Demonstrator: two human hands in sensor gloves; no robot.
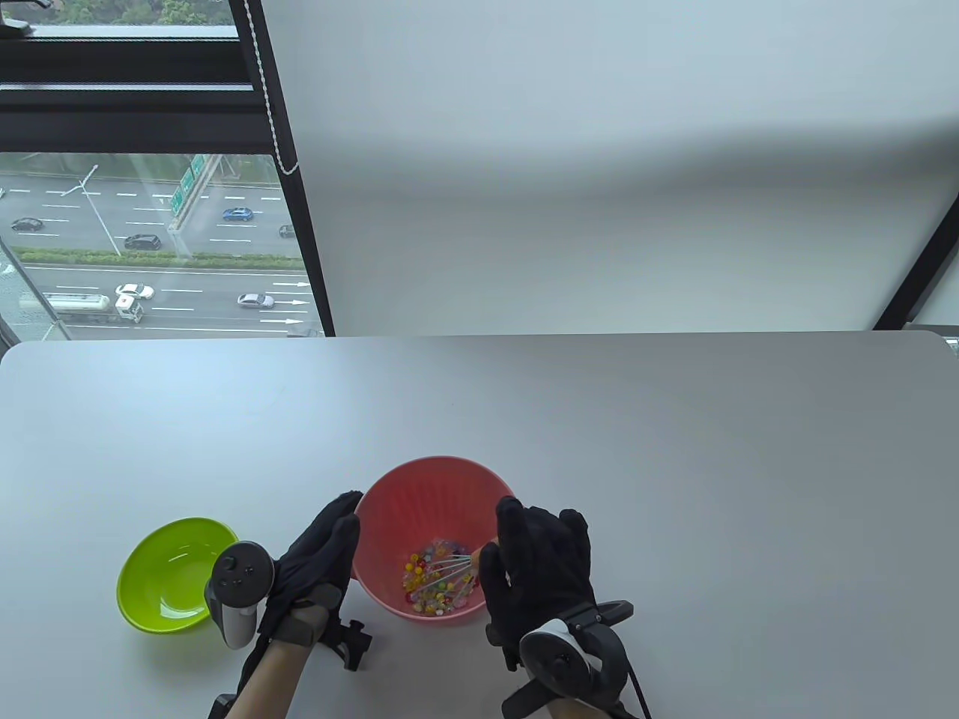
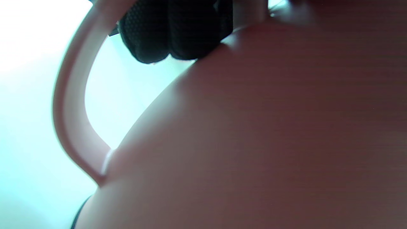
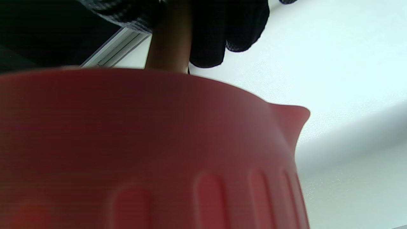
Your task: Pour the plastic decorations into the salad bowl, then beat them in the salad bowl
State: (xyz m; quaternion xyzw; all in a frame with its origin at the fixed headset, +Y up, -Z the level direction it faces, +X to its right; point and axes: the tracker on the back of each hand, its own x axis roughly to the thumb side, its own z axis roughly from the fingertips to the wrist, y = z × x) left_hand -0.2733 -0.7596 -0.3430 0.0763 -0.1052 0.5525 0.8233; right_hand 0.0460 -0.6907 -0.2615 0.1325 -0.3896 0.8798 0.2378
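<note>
A pink salad bowl (image 1: 431, 490) stands near the table's front edge with small coloured plastic decorations (image 1: 428, 595) on its bottom. My right hand (image 1: 536, 562) grips the wooden handle (image 3: 170, 41) of a wire whisk (image 1: 452, 572), whose wires sit among the decorations. The right fingers (image 3: 229, 28) curl round that handle just above the bowl's rim (image 3: 143, 79). My left hand (image 1: 318, 554) lies with straight fingers against the bowl's left outer wall. In the left wrist view its fingertips (image 2: 178, 31) touch the wall (image 2: 254, 143) beside the bowl's loop handle (image 2: 68, 105).
An empty lime-green bowl (image 1: 176, 577) stands left of the pink bowl, close to my left wrist. The bowl's pouring spout (image 3: 292, 117) shows in the right wrist view. White table (image 1: 674, 464) stretches behind and to the right; a window lies beyond its far edge.
</note>
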